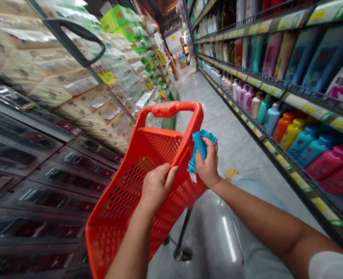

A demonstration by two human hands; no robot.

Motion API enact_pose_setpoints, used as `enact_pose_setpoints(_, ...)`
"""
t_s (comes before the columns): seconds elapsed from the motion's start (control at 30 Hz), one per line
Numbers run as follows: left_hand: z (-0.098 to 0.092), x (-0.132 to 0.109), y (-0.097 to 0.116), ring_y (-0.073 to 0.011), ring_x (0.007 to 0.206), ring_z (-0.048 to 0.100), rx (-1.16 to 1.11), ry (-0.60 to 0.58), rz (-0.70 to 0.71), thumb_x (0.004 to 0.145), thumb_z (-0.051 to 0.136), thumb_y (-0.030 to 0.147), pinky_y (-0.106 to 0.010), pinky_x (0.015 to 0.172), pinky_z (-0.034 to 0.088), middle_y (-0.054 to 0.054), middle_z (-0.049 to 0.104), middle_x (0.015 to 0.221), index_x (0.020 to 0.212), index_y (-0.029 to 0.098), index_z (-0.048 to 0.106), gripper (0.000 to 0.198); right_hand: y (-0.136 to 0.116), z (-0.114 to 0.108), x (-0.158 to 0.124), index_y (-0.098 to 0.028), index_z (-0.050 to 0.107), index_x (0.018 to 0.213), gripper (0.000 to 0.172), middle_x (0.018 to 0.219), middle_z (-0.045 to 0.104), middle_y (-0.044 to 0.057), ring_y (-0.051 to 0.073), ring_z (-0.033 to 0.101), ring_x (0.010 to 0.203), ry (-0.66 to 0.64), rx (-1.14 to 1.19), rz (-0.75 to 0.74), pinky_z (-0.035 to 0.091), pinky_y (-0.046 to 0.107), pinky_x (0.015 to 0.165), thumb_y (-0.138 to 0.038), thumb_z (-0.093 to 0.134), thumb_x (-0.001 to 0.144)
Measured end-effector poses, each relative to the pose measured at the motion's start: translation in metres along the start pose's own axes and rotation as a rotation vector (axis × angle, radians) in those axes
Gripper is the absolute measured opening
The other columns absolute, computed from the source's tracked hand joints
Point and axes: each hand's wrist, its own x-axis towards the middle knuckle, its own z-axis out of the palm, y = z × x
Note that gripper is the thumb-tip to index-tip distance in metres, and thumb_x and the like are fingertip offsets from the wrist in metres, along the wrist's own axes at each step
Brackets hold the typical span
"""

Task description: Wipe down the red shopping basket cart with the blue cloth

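Note:
A red plastic rolling shopping basket (162,132) with slotted walls stands tilted in front of me. Its red carry handle (167,109) rises at the far end. My left hand (156,184) is closed over the near right rim, thumb on top. In my right hand (208,164) is a bunched blue cloth (200,145), pressed to the outer side of the same rim by the handle's base. A small white piece (193,177) sticks out below the cloth. The long pull handle (68,42), with a dark grey grip, slants up to the left.
Shelves of colourful bottles (273,116) run along the right, edged with price tags. Stacked tissue packs (55,77) and dark boxed goods (43,186) stand close on the left. Grey tiled floor (206,99) stretches down the aisle. My knee (252,193) is near the basket.

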Motion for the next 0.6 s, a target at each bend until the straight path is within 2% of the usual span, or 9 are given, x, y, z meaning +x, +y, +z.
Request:
enact_pose_setpoints(0.1,-0.002,-0.005,-0.007,-0.0119,0.054,0.038,0.043,0.005,0.048,0.099,0.042,0.047,-0.029,0.059,0.022,0.003,0.041,0.058,0.063,0.021,0.036,0.044,-0.008,-0.016,0.013,-0.025,0.054,0.129,0.041,0.125,0.057,0.011,0.028,0.055,0.121,-0.030,-0.026,-0.122,0.044,0.054,0.109,-0.019,0.050,0.089)
enact_pose_setpoints(0.23,-0.009,-0.015,-0.024,-0.0119,0.053,0.038,0.107,0.031,0.121,0.099,0.043,0.042,-0.030,0.058,0.022,0.003,0.041,0.056,0.062,0.021,0.037,0.043,-0.017,-0.033,0.043,-0.026,0.058,0.130,0.043,0.127,0.054,0.011,0.029,0.055,0.123,0.009,-0.066,-0.144,0.044,0.054,0.111,-0.018,0.049,0.089)
enact_pose_setpoints(0.3,-0.014,-0.021,-0.033,-0.0115,0.053,0.039,0.122,0.047,0.158,0.099,0.044,0.041,-0.029,0.058,0.023,0.003,0.042,0.055,0.061,0.021,0.039,0.043,-0.027,-0.038,0.047,-0.028,0.059,0.133,0.046,0.128,0.053,0.011,0.029,0.056,0.121,-0.001,-0.094,-0.200,0.046,0.054,0.109,-0.018,0.051,0.089)
enact_pose_setpoints(0.4,-0.020,-0.032,-0.042,-0.0114,0.052,0.040,0.152,0.068,0.178,0.100,0.044,0.043,-0.028,0.058,0.024,0.003,0.044,0.055,0.061,0.020,0.041,0.045,-0.050,-0.040,0.029,-0.032,0.063,0.132,0.050,0.127,0.054,0.011,0.029,0.059,0.112,-0.195,-0.157,-0.393,0.054,0.049,0.099,-0.014,0.055,0.086)
enact_pose_setpoints(0.5,-0.017,-0.046,-0.041,-0.0124,0.055,0.045,0.198,0.114,0.104,0.102,0.039,0.048,-0.028,0.059,0.028,0.002,0.049,0.059,0.063,0.021,0.044,0.047,-0.067,-0.041,0.009,-0.035,0.068,0.124,0.049,0.128,0.058,0.009,0.026,0.061,0.105,-0.406,-0.218,-0.582,0.058,0.044,0.091,-0.010,0.054,0.085)
enact_pose_setpoints(0.53,-0.014,-0.052,-0.039,-0.0131,0.057,0.047,0.222,0.152,0.051,0.103,0.036,0.049,-0.028,0.060,0.029,0.001,0.051,0.061,0.065,0.021,0.046,0.048,-0.070,-0.043,0.008,-0.035,0.069,0.124,0.048,0.127,0.058,0.009,0.026,0.061,0.105,-0.415,-0.237,-0.590,0.059,0.044,0.091,-0.010,0.054,0.085)
enact_pose_setpoints(0.6,-0.007,-0.062,-0.033,-0.0150,0.062,0.051,0.278,0.243,-0.055,0.104,0.032,0.050,-0.028,0.062,0.032,0.000,0.055,0.065,0.068,0.021,0.048,0.049,-0.075,-0.046,0.015,-0.031,0.069,0.126,0.047,0.125,0.058,0.010,0.026,0.062,0.106,-0.330,-0.289,-0.514,0.058,0.044,0.092,-0.012,0.053,0.086)
